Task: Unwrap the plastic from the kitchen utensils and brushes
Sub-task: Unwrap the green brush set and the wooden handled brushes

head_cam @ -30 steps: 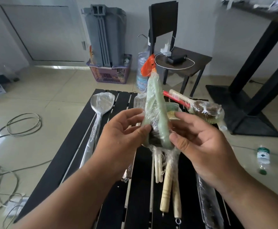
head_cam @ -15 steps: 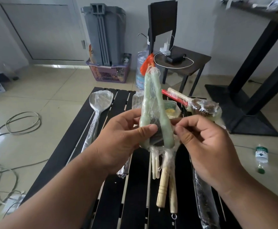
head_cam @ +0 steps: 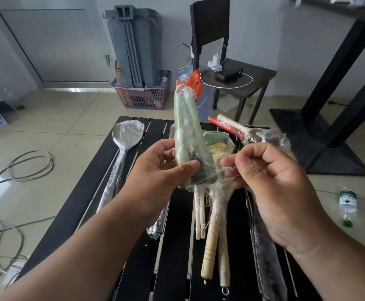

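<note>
Since a second ago the right hand (head_cam: 270,181) pinches wrap (head_cam: 218,170) free from the green brushes (head_cam: 188,127) gripped by the left hand (head_cam: 159,177) above the table (head_cam: 79,203), where other wrapped utensils wait, so most work remains.

No legible text; water bottle (head_cam: 347,205) label too small to read.

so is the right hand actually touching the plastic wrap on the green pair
Touching. The head view shows the right hand pinching a stretched strand of plastic wrap pulled off the green-handled pair, which the left hand grips.
</note>
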